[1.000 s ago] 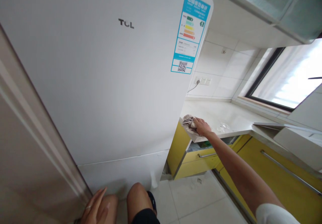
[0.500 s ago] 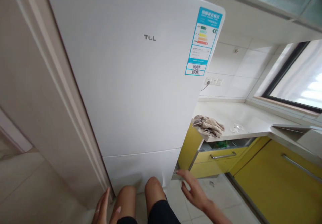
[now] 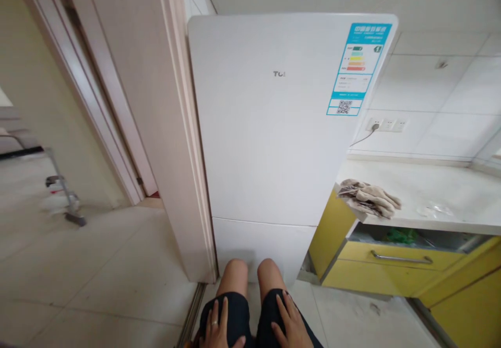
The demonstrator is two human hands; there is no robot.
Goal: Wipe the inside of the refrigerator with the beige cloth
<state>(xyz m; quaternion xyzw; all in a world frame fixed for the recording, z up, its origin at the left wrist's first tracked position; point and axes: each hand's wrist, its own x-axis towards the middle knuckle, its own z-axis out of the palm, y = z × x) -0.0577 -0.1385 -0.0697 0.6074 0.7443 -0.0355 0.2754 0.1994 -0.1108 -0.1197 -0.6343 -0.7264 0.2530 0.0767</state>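
Note:
My left hand (image 3: 217, 327) lies flat on my left thigh, over the dark shorts (image 3: 236, 306), with a ring on one finger. On the other thigh rests my right hand (image 3: 290, 323), its fingers spread and holding nothing. My bare knees point at the lower door of a white TCL fridge (image 3: 266, 155); whether they touch it I cannot tell. Both fridge doors are closed. A blue and white energy label (image 3: 358, 69) is stuck on the upper door at its right side.
A crumpled cloth (image 3: 370, 198) lies on the corner of the white counter (image 3: 422, 181). Under it are yellow drawers (image 3: 391, 270) with a metal handle (image 3: 401, 257). A plugged cord hangs from a wall socket (image 3: 373, 125). The door frame (image 3: 172, 129) stands left, with tiled floor (image 3: 129, 264) beyond.
Both hands have come down onto my thighs; the right one was raised beside the knee. My view has turned left and levelled, bringing the doorway and the floor beyond into sight.

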